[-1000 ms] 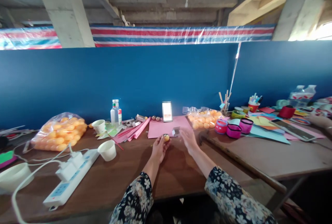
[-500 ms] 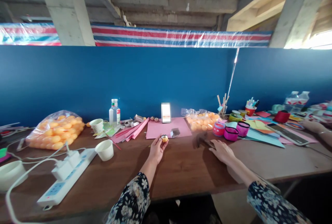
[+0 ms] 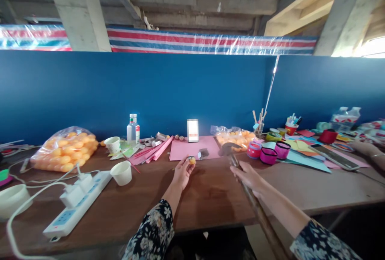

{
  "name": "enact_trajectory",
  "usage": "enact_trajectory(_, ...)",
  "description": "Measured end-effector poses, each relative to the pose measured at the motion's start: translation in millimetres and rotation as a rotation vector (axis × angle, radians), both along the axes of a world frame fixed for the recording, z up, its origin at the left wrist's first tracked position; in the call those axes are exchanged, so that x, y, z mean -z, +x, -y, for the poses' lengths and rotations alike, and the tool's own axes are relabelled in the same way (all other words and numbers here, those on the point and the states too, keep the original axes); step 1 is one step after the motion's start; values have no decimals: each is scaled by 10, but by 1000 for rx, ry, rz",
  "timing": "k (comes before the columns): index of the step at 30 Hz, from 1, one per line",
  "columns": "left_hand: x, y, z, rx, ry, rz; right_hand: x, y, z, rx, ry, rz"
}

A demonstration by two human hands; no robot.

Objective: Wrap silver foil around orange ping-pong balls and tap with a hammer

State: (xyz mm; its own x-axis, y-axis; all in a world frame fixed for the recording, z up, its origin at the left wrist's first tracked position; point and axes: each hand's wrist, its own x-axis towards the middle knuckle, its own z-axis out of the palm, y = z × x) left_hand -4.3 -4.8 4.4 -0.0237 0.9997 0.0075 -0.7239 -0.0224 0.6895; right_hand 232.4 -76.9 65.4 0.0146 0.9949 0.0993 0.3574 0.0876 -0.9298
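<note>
My left hand [image 3: 182,172] is closed in a pinch around a small round ball [image 3: 191,160], orange-gold below with a shiny silver top. It holds this just in front of the pink paper [image 3: 180,147]. My right hand [image 3: 247,175] grips a hammer [image 3: 251,196] close below its head. The dark head is up and slightly blurred, in front of a bag of orange balls [image 3: 237,136]. The long wooden handle slants down along my right forearm, past the table's front edge. A small dark shiny piece [image 3: 203,154] lies on the pink paper.
At left are a large bag of orange balls [image 3: 67,149], paper cups [image 3: 121,173], bottles [image 3: 132,129] and a power strip [image 3: 78,206] with cables. A phone [image 3: 193,131] stands at the back. Tape rolls [image 3: 267,155], coloured paper [image 3: 306,160] and another person's hand [image 3: 363,147] are at right.
My right hand has moved left and lifted the hammer, whose head was low over the table and blurred before. My left hand stays in place with the ball.
</note>
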Motion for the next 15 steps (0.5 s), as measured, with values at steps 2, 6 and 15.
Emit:
enact_trajectory(2, 1, -5, -1, 3, 0, -11, -57, -196, 86, -81, -70, -187)
enact_trajectory(6, 19, -16, -10, 21, 22, -25, -73, -433, 128, -217, -102, -211)
enact_trajectory(15, 88, -5, -44, 23, 42, -11, 18, -795, 48, -206, 51, 21)
